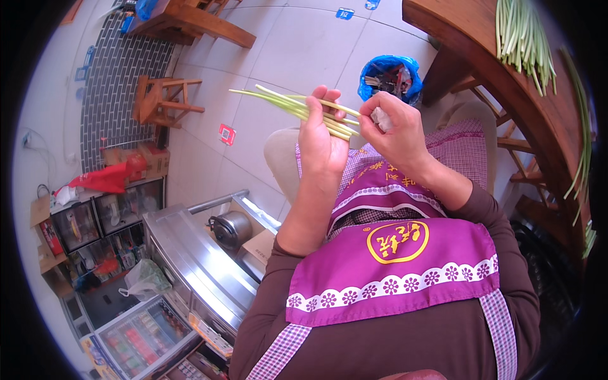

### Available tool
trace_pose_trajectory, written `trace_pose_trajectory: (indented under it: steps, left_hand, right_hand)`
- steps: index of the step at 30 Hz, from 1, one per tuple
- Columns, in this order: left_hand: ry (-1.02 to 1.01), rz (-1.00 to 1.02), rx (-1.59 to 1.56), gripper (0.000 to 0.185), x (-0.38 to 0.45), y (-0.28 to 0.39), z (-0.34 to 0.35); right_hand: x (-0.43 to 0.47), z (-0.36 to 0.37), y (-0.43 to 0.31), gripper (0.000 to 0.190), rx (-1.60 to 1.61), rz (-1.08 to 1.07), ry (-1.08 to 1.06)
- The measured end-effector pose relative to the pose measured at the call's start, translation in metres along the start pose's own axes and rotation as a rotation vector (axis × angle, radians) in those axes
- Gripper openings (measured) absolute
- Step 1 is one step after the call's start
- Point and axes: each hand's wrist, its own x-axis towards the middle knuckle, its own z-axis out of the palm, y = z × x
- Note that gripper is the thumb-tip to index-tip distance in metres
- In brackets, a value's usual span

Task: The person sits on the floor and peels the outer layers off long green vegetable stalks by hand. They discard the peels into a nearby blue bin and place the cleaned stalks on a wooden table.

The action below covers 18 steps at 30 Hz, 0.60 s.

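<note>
My left hand (324,137) is closed around a small bunch of long green stems (289,108), which look like garlic scapes. Their pale ends stick out toward my right hand, and the greener ends extend to the left. With thumb and forefinger, my right hand (399,124) pinches the end of one stem in the bunch. A crumpled white wad (381,119), perhaps tissue, is tucked into the curled fingers of that same hand. Both hands are above my lap, over a purple apron (394,266).
A bin lined with a blue bag (390,61) stands on the floor beyond my right hand. More stems (522,42) lie on the wooden table (456,28) at right. A steel counter (204,256) is at lower left, and a wooden stool (166,102) stands farther off.
</note>
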Motion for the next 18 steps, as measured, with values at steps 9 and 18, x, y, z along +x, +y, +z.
trace_pose_trajectory:
  steps: [9,18]
  left_hand:
    - [-0.137,-0.040,-0.196,0.019,0.003,-0.017,0.012]
    - [-0.300,-0.214,-0.228,0.026,-0.003,-0.025,0.011]
  right_hand:
    - [0.018,0.034,0.015,0.033,0.688,0.461,0.407]
    - [0.033,-0.015,0.002,0.011,0.144,-0.083,0.266]
